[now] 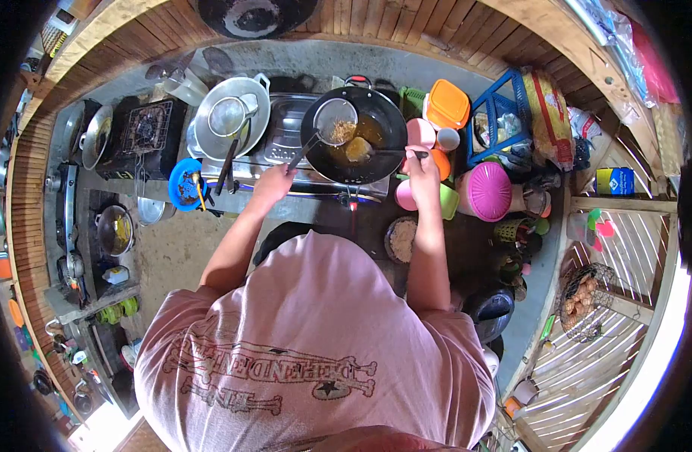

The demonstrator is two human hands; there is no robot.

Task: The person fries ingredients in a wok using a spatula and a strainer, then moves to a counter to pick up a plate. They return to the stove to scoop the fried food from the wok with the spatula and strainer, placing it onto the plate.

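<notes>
My left hand [275,182] is closed around the handle of a mesh strainer [327,113], which overlaps the left part of a black wok [395,124] on the stove. Brown fried bits [344,132] lie in the strainer's bowl. My right hand [423,167] grips the handle of a spatula [387,153] at the wok's right rim. The spatula reaches into brownish oil [371,129], where its golden-looking end [358,149] rests low in the wok.
A large silver pot [203,124] with another strainer [227,117] across it stands left of the wok. Further left are a blue bowl [181,194] and a blackened grill [148,126]. Orange and pink containers [487,190] and a blue rack [478,154] crowd the right side.
</notes>
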